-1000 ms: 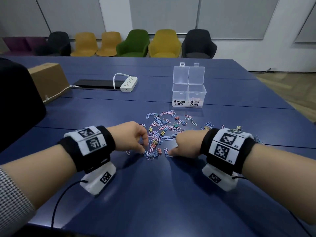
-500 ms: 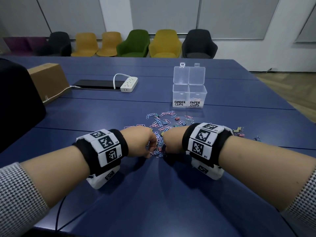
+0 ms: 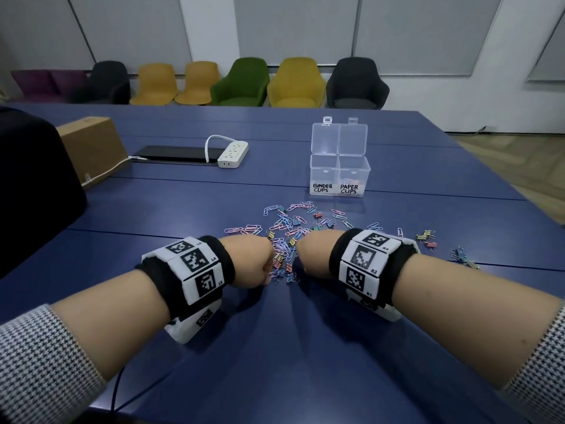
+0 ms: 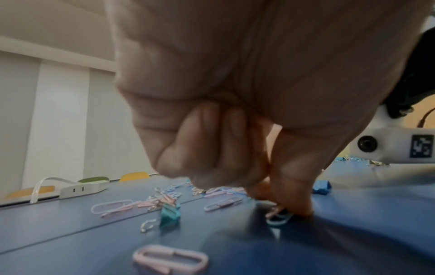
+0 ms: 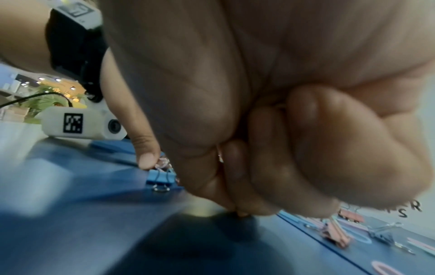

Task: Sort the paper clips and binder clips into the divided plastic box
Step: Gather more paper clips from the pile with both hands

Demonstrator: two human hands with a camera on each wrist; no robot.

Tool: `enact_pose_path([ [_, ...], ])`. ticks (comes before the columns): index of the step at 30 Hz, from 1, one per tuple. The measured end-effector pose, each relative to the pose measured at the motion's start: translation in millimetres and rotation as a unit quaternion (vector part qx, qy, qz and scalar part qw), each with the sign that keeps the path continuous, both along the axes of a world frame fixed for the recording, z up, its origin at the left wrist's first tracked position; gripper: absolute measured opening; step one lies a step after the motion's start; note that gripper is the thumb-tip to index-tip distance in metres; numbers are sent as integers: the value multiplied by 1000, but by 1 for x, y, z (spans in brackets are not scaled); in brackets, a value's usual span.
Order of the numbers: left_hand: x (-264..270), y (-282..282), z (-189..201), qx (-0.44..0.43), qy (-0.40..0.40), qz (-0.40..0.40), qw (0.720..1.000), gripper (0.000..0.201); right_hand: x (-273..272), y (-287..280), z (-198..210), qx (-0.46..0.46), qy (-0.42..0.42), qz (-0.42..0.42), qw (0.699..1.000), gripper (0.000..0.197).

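Nearest, a lone pink clip (image 4: 170,260) flat on the blue surface (image 3: 275,347). Just beyond, left hand (image 3: 249,260) and right hand (image 3: 315,252) side by side, knuckles up, at the near edge of the clip pile (image 3: 293,231). Left fingers (image 4: 207,148) curled tight into the palm, thumb tip pressed down on a pale blue paper clip (image 4: 278,219) lying on the surface. Right fingers (image 5: 294,158) likewise curled tight together, tips touching the surface; cannot tell whether anything sits inside that fist, though a thin pink wire shows in the crease by the thumb. A blue binder clip (image 5: 161,178) just beside the right hand, under the left thumb tip. A teal binder clip (image 4: 170,215) near the left hand, handles toward the camera. A few more binder clips (image 3: 426,238) apart to the right. Beyond the pile, the box (image 3: 337,179), lids up, near side lettered BINDER CLIPS left and PAPER CLIPS right; some clips visible in the right compartment, left contents unclear. Further left, a power strip (image 3: 233,154) and a cardboard box (image 3: 91,145). Farthest, a row of chairs (image 3: 241,82) along the wall.
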State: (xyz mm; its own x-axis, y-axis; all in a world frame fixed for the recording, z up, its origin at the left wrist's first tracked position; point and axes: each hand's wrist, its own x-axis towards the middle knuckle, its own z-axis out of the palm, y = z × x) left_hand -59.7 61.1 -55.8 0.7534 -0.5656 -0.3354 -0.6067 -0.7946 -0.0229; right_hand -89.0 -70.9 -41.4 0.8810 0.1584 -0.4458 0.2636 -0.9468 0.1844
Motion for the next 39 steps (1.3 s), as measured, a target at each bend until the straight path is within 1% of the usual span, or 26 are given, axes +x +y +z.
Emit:
enact_pose_path([
  [3, -4, -2, 0, 42, -14, -16, 999, 19, -4, -1, 1, -3, 3, 10, 1000, 35],
  [5, -7, -2, 0, 62, -6, -12, 998, 19, -6, -1, 0, -10, 9, 11, 1000, 32],
  [7, -6, 1, 4, 59, 17, 4, 998, 21, -7, -1, 3, -21, 18, 14, 1000, 24],
  [8, -5, 5, 5, 42, 39, 17, 998, 21, -7, -3, 5, -18, 20, 12, 1000, 23],
  [10, 0, 14, 10, -38, 96, 58, 993, 17, -4, -12, 9, 17, 18, -17, 1000, 35],
  [11, 2, 19, 12, -105, 146, 92, 979, 15, -1, -19, 9, 86, 28, -56, 994, 33],
  [12, 2, 23, 14, -195, 215, 140, 947, 15, 2, -26, 9, 197, 48, -113, 973, 27],
  [13, 2, 27, 17, -291, 283, 193, 893, 16, 4, -33, 9, 319, 72, -168, 930, 22],
  [14, 3, 30, 17, -382, 340, 234, 827, 17, 4, -39, 9, 435, 89, -215, 870, 22],
  [15, 4, 34, 18, -455, 384, 261, 760, 19, 5, -43, 7, 534, 99, -252, 801, 24],
  [16, 6, 38, 17, -510, 420, 279, 697, 21, 6, -46, 5, 615, 108, -273, 732, 26],
  [18, 11, 44, 17, -598, 468, 308, 573, 26, 5, -51, 1, 734, 123, -284, 605, 27],
  [19, 13, 47, 18, -633, 476, 319, 521, 26, 4, -53, -1, 778, 127, -282, 547, 26],
  [21, 16, 50, 20, -686, 477, 321, 446, 22, 2, -56, -4, 841, 138, -274, 445, 19],
  [22, 16, 52, 21, -709, 476, 316, 414, 22, 1, -56, -5, 861, 144, -270, 406, 14],
  [23, 16, 53, 21, -729, 471, 311, 388, 21, 0, -56, -6, 875, 151, -265, 376, 9],
  [24, 16, 54, 20, -745, 466, 306, 365, 21, 0, -56, -7, 884, 157, -262, 355, 7],
  [26, 15, 55, 18, -766, 455, 308, 335, 17, 2, -54, -7, 889, 168, -263, 334, 12],
  [27, 14, 56, 17, -771, 448, 311, 329, 12, 4, -53, -8, 886, 170, -272, 336, 16],
  [29, 15, 59, 15, -774, 442, 317, 324, 5, 9, -49, -8, 867, 164, -305, 359, 31],
  [31, 17, 62, 13, -759, 451, 327, 337, 14, 13, -44, -7, 839, 149, -338, 400, 38],
  [33, 19, 61, 12, -720, 458, 356, 381, 25, 16, -40, -4, 814, 147, -361, 431, 38],
  [36, 18, 58, 11, -654, 448, 396, 464, 32, 19, -39, 1, 794, 163, -384, 443, 35],
  [37, 18, 58, 11, -636, 438, 401, 493, 34, 21, -40, 1, 785, 168, -384, 456, 32],
  [38, 18, 58, 11, -619, 425, 404, 523, 35, 22, -41, 2, 773, 169, -380, 479, 29],
  [39, 18, 59, 11, -600, 410, 404, 555, 36, 22, -42, 2, 757, 167, -371, 511, 25],
])
